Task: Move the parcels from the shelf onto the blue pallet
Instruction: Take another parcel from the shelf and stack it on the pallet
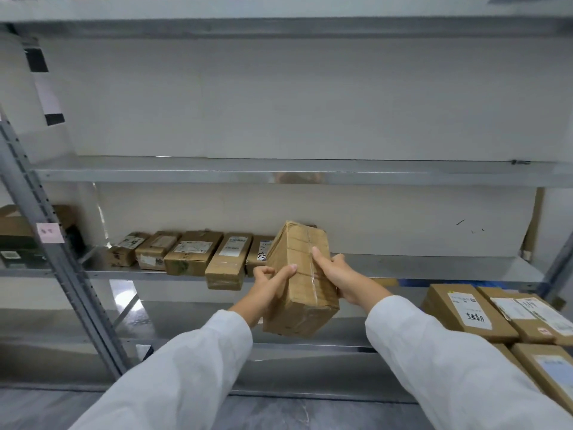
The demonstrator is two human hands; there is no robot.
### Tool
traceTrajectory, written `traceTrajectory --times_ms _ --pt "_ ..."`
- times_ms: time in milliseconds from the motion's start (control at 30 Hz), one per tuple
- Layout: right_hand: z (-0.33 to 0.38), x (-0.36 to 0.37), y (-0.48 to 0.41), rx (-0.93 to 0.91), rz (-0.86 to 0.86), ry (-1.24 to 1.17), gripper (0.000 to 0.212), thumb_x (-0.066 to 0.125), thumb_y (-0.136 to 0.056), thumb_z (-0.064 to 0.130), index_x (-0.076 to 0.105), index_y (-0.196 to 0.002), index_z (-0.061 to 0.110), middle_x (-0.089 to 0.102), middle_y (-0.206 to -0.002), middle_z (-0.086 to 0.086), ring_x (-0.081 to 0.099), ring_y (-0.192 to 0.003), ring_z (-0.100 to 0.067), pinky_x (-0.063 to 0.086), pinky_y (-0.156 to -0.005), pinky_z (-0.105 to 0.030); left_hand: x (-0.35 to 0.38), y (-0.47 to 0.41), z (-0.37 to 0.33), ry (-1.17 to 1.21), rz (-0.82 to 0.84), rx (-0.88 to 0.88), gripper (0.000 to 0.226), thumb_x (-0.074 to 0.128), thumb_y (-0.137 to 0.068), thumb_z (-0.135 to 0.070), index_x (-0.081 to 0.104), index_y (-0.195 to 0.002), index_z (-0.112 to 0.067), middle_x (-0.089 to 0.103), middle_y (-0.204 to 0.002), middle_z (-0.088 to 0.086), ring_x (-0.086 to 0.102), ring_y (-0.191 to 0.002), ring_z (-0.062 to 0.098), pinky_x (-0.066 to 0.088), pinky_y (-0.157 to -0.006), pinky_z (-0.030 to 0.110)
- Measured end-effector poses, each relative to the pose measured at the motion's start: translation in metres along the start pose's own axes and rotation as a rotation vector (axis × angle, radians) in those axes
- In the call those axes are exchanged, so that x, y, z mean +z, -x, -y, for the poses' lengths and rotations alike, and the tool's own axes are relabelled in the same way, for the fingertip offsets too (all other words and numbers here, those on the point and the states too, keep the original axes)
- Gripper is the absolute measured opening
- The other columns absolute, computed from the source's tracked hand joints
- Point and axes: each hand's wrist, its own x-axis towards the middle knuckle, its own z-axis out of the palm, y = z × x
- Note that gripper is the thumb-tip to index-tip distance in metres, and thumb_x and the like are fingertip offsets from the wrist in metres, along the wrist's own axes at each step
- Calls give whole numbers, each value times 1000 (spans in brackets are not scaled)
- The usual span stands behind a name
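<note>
A brown taped cardboard parcel (302, 274) is held in the air in front of the grey metal shelf (434, 266), tilted with its far end up. My left hand (268, 290) grips its left side, thumb on top. My right hand (341, 276) grips its right side, thumb along the tape seam. Several more labelled parcels (192, 252) stand in a row on the same shelf board to the left. A bit of the blue pallet (412, 282) shows low behind the stacked parcels at the right.
Several flat labelled boxes (471, 311) are stacked at the lower right. A slanted grey shelf upright (62, 265) with a pink tag runs down the left. Dark boxes (18, 240) sit in the neighbouring bay at far left. A lower shelf board (186, 324) lies below.
</note>
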Motion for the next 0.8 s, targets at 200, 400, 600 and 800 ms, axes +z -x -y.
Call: traceTrajectory --times_ms 200,400,600,800 --pt "-9 -10 -2 -53 -34 70 42 31 -101 48 57 -116 18 72 -92 -5 70 -82 -21 56 -55 -30 -14 2 0 59 90 55 81 59 -68 -79 42 -130 -28 60 -125 4 58 -113 26 49 -94 58" --pt "-20 -7 -3 48 125 11 61 35 -96 62 66 -105 10 72 -99 -14 68 -94 -30 59 -76 -40 -9 3 1 189 171 39 87 60 -63 -78 46 -133 -28 62 -126 11 60 -115 34 52 -92 54" --pt "-13 -13 -2 23 -71 49 77 45 -85 72 52 -124 6 65 -116 -11 62 -102 -29 49 -74 -35 -28 3 5 99 102 152 26 57 -94 -32 66 -114 -18 74 -105 5 71 -98 23 57 -79 36" --pt "-13 -24 -1 -166 -192 30 43 57 -93 46 49 -119 14 63 -112 -4 60 -93 -15 49 -74 -29 -22 -4 14 163 -149 287 32 68 -88 -7 57 -115 -21 67 -109 8 66 -102 21 60 -80 40"
